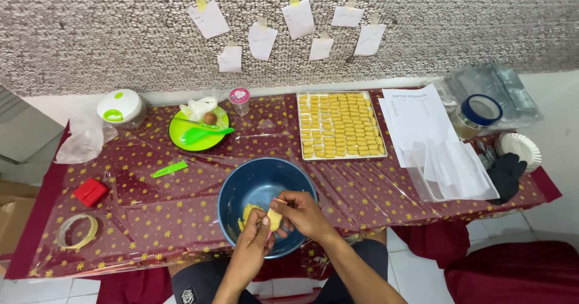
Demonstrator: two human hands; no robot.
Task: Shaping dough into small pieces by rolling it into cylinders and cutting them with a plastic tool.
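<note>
Fingers [263, 222] of left hand [256, 239] & right hand [303, 213] pinch a small yellow dough piece [274, 219] btwn them, over the blue bowl [232, 186] w/ more dough [249, 212] inside. Bowl sits at counter [151, 207] front edge; tray of shaped pieces [341, 125] behind, well apart.

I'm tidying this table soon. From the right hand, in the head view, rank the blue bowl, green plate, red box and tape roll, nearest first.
From the right hand:
1. Blue bowl, directly beneath it.
2. Green plate, up-left, near the wall.
3. Red box, far left.
4. Tape roll, at the left table edge.
</note>
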